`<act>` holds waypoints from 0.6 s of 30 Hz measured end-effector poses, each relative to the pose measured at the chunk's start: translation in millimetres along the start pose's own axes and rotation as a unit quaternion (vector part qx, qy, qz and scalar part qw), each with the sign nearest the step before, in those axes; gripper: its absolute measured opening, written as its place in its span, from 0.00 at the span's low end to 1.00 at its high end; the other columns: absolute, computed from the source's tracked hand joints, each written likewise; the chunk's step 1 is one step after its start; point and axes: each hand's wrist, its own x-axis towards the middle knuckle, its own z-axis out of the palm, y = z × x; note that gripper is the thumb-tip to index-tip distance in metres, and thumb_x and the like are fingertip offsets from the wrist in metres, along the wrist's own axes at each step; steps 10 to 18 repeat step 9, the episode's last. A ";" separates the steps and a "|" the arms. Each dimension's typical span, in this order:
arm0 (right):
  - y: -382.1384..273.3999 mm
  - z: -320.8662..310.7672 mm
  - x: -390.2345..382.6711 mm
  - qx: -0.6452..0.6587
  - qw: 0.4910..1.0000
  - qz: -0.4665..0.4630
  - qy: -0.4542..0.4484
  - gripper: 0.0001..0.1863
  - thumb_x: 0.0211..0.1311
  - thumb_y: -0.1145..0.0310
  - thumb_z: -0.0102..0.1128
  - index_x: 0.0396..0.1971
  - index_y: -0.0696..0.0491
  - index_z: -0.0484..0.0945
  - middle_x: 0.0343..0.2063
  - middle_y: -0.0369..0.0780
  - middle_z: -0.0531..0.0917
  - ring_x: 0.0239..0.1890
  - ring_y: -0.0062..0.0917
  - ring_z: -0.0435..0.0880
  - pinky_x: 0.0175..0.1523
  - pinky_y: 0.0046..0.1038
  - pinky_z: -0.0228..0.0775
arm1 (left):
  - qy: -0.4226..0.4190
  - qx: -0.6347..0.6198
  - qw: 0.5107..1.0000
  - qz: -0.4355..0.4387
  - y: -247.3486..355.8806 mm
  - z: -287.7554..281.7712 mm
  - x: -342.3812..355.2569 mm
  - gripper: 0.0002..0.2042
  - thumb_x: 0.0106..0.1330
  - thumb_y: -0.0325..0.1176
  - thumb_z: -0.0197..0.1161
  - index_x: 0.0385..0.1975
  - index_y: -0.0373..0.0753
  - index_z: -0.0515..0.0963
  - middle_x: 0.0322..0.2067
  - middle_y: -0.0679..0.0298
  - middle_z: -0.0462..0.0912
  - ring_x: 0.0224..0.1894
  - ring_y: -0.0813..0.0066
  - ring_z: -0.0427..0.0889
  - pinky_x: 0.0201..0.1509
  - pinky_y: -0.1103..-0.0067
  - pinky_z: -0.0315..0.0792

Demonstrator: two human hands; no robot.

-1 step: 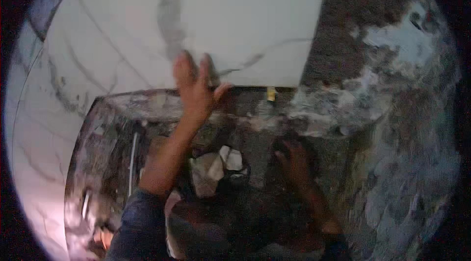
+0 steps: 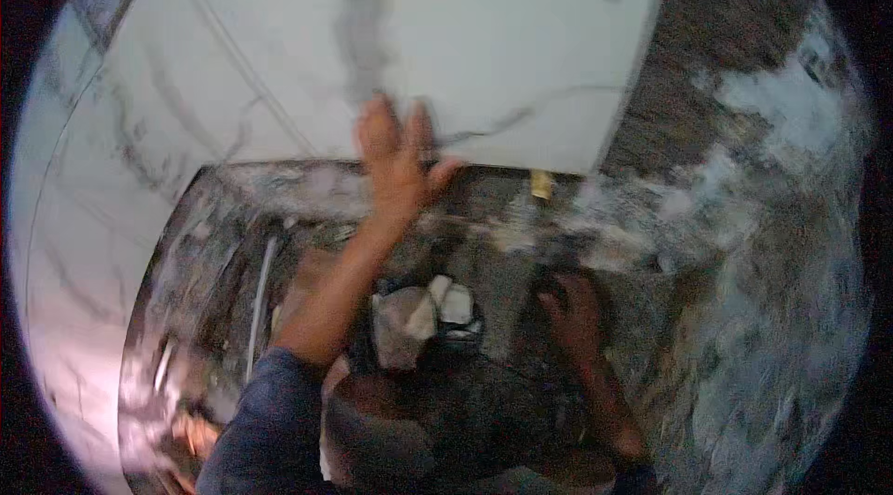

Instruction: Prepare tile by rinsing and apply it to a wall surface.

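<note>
My left hand [image 2: 400, 155] lies flat with its fingers spread against the lower part of a large white slab with grey marble-like veins [image 2: 502, 39]. Its thumb points right along the slab's bottom edge. My right hand [image 2: 575, 314] is lower and to the right, in shadow over the dark rough ground. Its thumb and fingers look apart, and I see nothing held in them, though the picture is dim and blurred. A small yellow piece [image 2: 540, 184] sits at the slab's bottom edge, between the two hands.
Pale broken pieces [image 2: 453, 301] lie in a dark container or heap between my forearms. A thin light rod [image 2: 261, 300] stands left of my left arm. White veined tiles [image 2: 79, 244] cover the left side. Rough grey patchy mortar [image 2: 744, 318] spreads at right.
The whole scene has shifted a little to the right in the picture. My left hand stays on the slab, and my right hand keeps about the same place over the ground.
</note>
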 end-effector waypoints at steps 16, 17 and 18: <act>31.6 6.1 -4.1 0.153 0.979 0.126 0.041 0.29 0.55 0.54 0.58 0.54 0.54 0.68 0.56 0.49 0.66 0.59 0.44 0.62 0.61 0.43 0.55 | 0.037 -0.064 0.971 -0.228 -10.8 -16.4 -17.2 0.48 0.43 0.45 0.71 0.64 0.44 0.47 0.63 0.40 0.40 0.66 0.45 0.41 0.62 0.50 0.40; 31.6 6.1 -4.1 0.153 0.979 0.126 0.041 0.29 0.55 0.54 0.58 0.54 0.54 0.68 0.56 0.49 0.66 0.59 0.44 0.62 0.61 0.43 0.55 | 0.037 -0.064 0.971 -0.228 -10.8 -16.4 -17.2 0.48 0.43 0.45 0.71 0.64 0.44 0.47 0.63 0.40 0.40 0.66 0.45 0.41 0.62 0.50 0.40; 31.6 6.1 -4.1 0.153 0.979 0.126 0.041 0.29 0.55 0.54 0.58 0.54 0.54 0.68 0.56 0.49 0.66 0.59 0.44 0.62 0.61 0.43 0.55 | 0.037 -0.064 0.971 -0.228 -10.8 -16.4 -17.2 0.48 0.43 0.45 0.71 0.64 0.44 0.47 0.63 0.40 0.40 0.66 0.45 0.41 0.62 0.50 0.40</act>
